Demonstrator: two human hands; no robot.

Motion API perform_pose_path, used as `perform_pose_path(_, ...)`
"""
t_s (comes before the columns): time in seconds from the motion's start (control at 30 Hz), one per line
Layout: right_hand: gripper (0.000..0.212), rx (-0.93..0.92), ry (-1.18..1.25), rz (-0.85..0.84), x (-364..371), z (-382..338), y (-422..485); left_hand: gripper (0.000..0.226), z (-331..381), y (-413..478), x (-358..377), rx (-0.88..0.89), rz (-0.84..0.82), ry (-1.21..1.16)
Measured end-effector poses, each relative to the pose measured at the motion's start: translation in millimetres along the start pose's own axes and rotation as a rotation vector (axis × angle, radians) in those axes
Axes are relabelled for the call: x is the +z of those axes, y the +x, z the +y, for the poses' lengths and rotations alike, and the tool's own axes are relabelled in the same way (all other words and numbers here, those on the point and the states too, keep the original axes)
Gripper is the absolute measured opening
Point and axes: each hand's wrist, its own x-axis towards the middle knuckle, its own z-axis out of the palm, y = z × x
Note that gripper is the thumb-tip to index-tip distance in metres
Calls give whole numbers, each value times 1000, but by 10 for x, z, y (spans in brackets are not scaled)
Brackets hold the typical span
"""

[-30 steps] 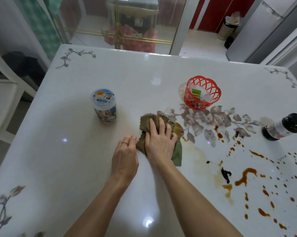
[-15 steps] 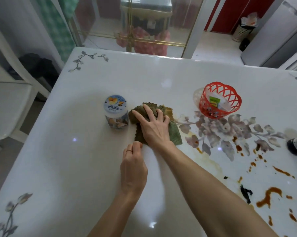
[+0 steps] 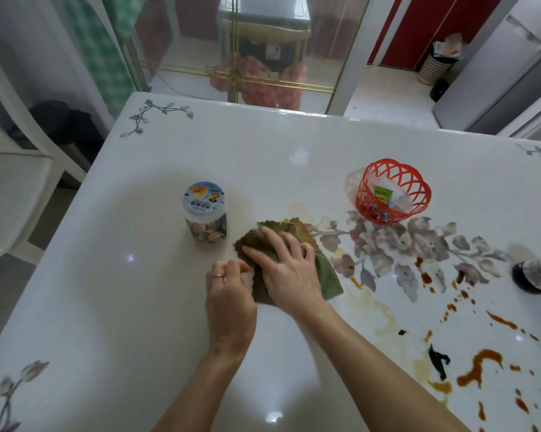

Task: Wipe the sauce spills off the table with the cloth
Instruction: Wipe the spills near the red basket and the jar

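Observation:
A crumpled olive-green cloth (image 3: 327, 277) lies on the white glossy table (image 3: 107, 307), just right of a jar. My right hand (image 3: 287, 269) presses flat on it with fingers spread. Resting on the table at the cloth's left edge is my left hand (image 3: 228, 294), fingers loosely curled, fingertips at the fabric; no pinch is visible. Brown sauce spills (image 3: 481, 366) are spattered over the table's right side, with pale yellowish smears (image 3: 375, 307) between them and the cloth.
A clear jar with a blue printed lid (image 3: 205, 212) stands left of the cloth. A red plastic basket (image 3: 393, 191) sits behind on the right. A dark bottle (image 3: 537, 272) lies at the right edge. A small black scrap (image 3: 437, 360) lies among the spills. A white chair (image 3: 10, 194) stands left.
My right hand slid the cloth left up to the jar, then back a little toward me and to the right. My left hand stayed beside the cloth.

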Motion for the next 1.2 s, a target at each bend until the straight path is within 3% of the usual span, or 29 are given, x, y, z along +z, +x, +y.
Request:
perform_pose_path(0.1,48,291,1,27,4,156,110,38,6,-25,73,57,-110,41)
perform_pose_path(0.23,48,587,-7,121,25,83,-90,42,29,-129,99,102,-204,73)
perform_pose_path(0.43,52,492,-58,85,48,101,-177,47,153,-93,227,145,-276,79)
perform_pose_path(0.57,54,612,-37,38,14,376,80,52,214,-42,320,191,-320,138)
perform_pose_path(0.63,51,662,-56,117,40,271,-24,53,214,-34,337,185,-336,143)
perform_pose_path(0.8,43,588,-19,182,70,90,-383,60,234,-37,346,146,-360,143)
perform_pose_path(1.07,37,666,202,507,-198,299,192,60,159,-25,376,147,-350,121)
perform_pose_path(1.13,36,689,251,446,-326,264,484,62,159,-24,385,140,-347,118)
perform_pose_path(1.2,36,687,253,247,-377,233,732,64,168,-14,379,134,-348,116)
